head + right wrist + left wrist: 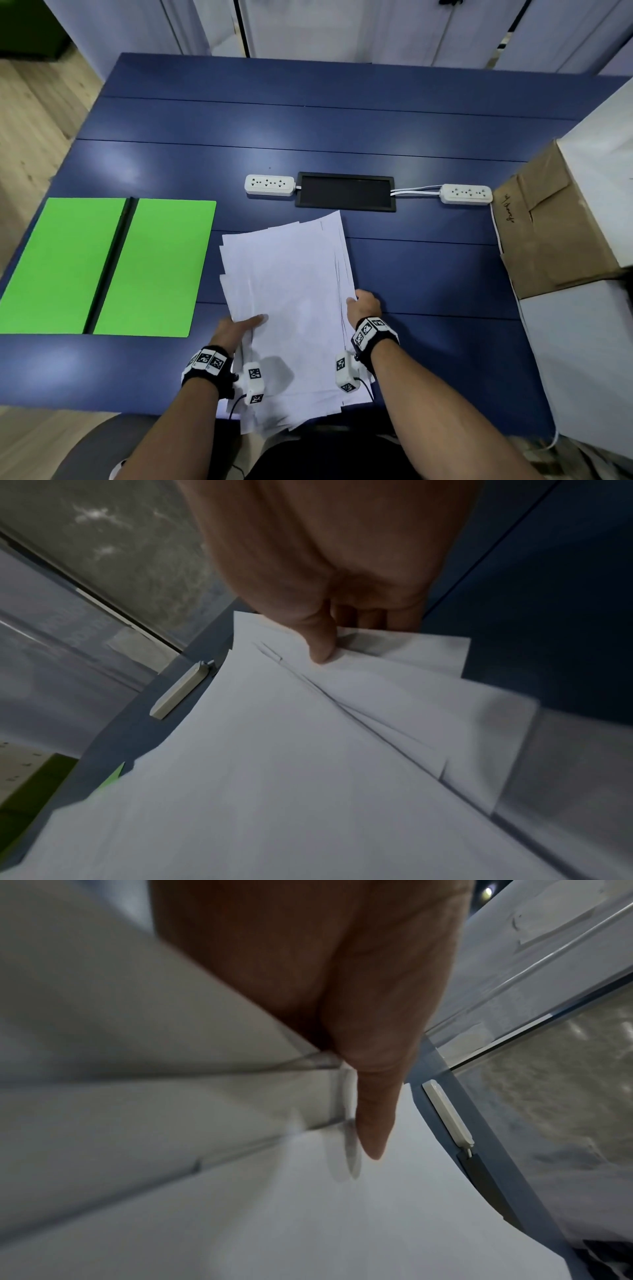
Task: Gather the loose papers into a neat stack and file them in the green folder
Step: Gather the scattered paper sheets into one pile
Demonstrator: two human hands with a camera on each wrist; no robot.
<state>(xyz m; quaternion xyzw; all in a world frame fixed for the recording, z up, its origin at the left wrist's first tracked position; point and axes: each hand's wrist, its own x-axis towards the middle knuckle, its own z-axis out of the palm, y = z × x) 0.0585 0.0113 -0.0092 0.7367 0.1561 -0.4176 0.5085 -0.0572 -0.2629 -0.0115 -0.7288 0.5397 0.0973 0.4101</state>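
1. The desk (342, 113) is seen as a wide blue surface, with bare room beyond the papers and to their right as far as a cardboard box (548, 222) at the right edge.
2. The green folder (102, 267) is laid open and flat at the left, its dark spine running away from the person.
3. The papers (291, 291) are held as an uneven stack just right of the folder, long axis pointing away from the person, near end overhanging the desk's front edge, corners fanned.
4. The left hand (239, 327) is closed on the stack's left edge, thumb on top.
5. The right hand (364, 305) is pinched on the right edge.
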